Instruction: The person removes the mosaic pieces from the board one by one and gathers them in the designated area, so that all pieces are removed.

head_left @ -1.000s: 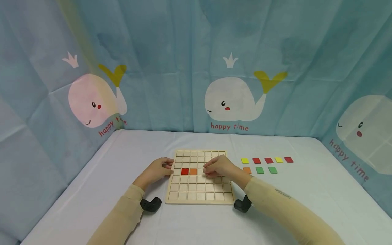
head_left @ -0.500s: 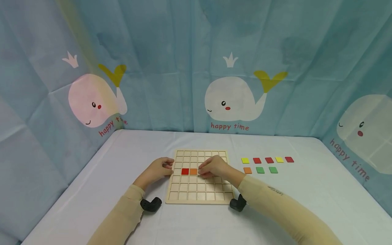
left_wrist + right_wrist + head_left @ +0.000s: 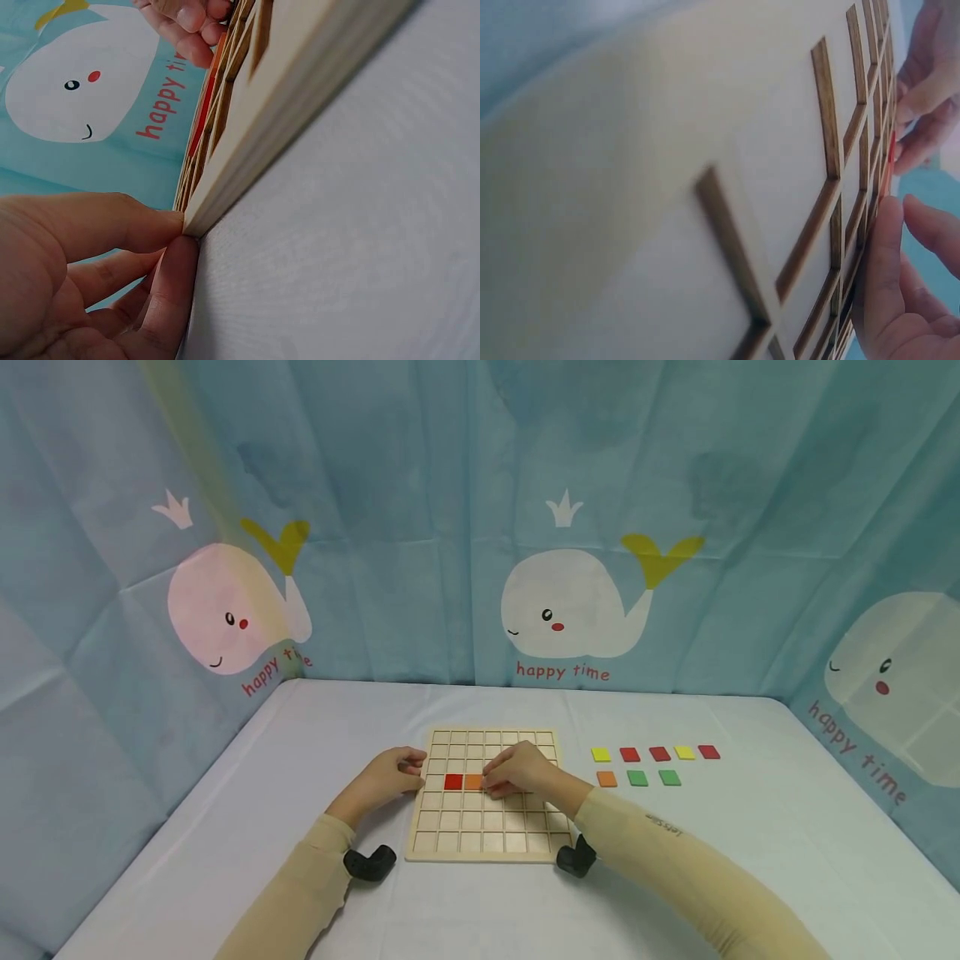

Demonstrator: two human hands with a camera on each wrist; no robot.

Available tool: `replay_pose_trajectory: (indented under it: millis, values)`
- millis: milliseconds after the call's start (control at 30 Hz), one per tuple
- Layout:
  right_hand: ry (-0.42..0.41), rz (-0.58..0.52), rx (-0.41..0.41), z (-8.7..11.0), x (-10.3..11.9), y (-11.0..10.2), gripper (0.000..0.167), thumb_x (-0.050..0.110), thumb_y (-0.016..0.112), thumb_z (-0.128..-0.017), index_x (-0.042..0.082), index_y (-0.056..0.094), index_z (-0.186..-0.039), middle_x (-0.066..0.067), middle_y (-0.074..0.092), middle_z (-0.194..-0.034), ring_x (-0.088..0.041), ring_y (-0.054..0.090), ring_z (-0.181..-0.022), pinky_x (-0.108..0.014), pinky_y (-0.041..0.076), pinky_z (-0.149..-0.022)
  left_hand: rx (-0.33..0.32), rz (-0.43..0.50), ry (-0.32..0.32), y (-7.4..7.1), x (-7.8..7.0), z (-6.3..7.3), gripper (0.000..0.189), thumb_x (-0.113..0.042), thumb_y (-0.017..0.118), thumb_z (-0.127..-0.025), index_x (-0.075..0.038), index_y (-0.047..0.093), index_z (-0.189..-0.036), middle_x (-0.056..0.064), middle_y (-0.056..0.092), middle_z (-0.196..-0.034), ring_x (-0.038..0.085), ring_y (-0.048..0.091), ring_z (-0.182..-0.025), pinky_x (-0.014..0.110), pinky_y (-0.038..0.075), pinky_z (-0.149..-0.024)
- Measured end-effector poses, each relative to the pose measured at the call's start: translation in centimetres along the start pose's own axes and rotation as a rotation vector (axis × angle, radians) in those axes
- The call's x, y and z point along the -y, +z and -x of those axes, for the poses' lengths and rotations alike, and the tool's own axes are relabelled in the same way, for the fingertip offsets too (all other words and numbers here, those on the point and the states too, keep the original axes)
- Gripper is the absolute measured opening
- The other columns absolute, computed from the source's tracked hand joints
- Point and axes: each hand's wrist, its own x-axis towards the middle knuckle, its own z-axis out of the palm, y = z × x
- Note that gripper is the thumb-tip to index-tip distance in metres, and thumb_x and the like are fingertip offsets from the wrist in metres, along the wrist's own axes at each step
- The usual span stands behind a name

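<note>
A wooden board [image 3: 492,843] with a grid of square cells lies on the white table. In one row sit a red tile [image 3: 453,782] and, just to its right, an orange tile [image 3: 472,782]. My left hand [image 3: 386,774] pinches the board's left edge between thumb and finger, seen closely in the left wrist view. Over the board's middle, my right hand [image 3: 521,768] has its fingertips right at the orange tile's right side. The right wrist view shows a slim gap between that thumb and forefinger, with nothing visible in it.
Right of the board lie loose tiles in two rows: yellow [image 3: 601,754], red [image 3: 629,754] and another yellow behind, orange [image 3: 607,779] and green [image 3: 637,778] in front. A blue curtain [image 3: 405,602] with whale prints hangs behind the table.
My right hand has moved left across the board, its fingertips coming up to the orange tile. The left hand and the tiles look unmoved.
</note>
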Motion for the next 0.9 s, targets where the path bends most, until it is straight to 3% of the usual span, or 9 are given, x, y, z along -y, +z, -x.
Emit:
replay_pose_trajectory:
  millis: [467, 900]
  values:
    - [0.012, 0.038, -0.004, 0.07, 0.42, 0.35, 0.015, 0.000, 0.075, -0.083, -0.005, 0.074, -0.097, -0.009, 0.076, -0.081, -0.011, 0.067, -0.060, -0.025, 0.059, -0.062, 0.001, -0.009, -0.008, 0.04, -0.09, 0.00, 0.048, -0.003, 0.066, -0.085, 0.003, 0.058, -0.131, 0.014, 0.061, -0.116, 0.020, 0.056, -0.098, 0.027, 0.051, -0.073]
    - [-0.020, -0.010, -0.049, -0.15, 0.36, 0.76, 0.010, 0.001, 0.073, -0.085, -0.005, 0.073, -0.093, -0.014, 0.077, -0.090, -0.011, 0.068, -0.060, -0.028, 0.060, -0.065, -0.001, -0.011, -0.009, 0.09, -0.13, -0.03, 0.048, -0.003, 0.066, -0.084, 0.004, 0.058, -0.132, 0.014, 0.061, -0.116, 0.021, 0.057, -0.098, 0.027, 0.052, -0.074]
